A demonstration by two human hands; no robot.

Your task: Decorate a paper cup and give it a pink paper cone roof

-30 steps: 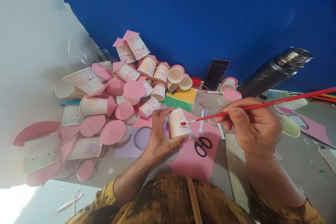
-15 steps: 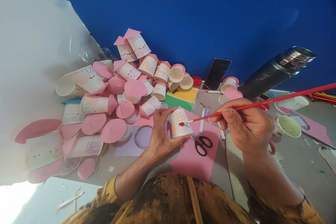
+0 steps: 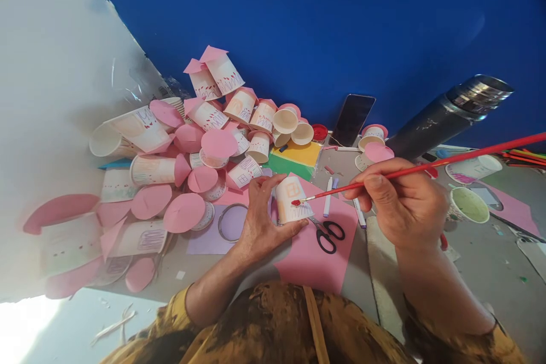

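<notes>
My left hand [image 3: 265, 219] grips a white paper cup [image 3: 286, 189], tilted with its wide rim low. An orange window and purple zigzag lines are drawn on the cup's side. In my right hand [image 3: 405, 199] is a long red paintbrush [image 3: 341, 187], pinched between thumb and fingers. Its red-loaded tip is at the cup's side, just above the purple lines; whether it touches I cannot tell. Black-handled scissors [image 3: 327, 237] lie on a pink sheet [image 3: 324, 267] beneath the cup. Two markers [image 3: 328, 196] rest between the cup and my right hand.
Decorated cups with pink paper roofs [image 3: 184, 213] are heaped on the left. A tape roll [image 3: 220, 222] lies on purple paper. A phone [image 3: 353, 119] leans on the blue wall, near a dark flask [image 3: 443, 119]. Far right stands a cup with a greenish inside [image 3: 469, 206].
My right hand and the paintbrush have shifted very slightly to the right. My left hand and the cup stay nearly in place.
</notes>
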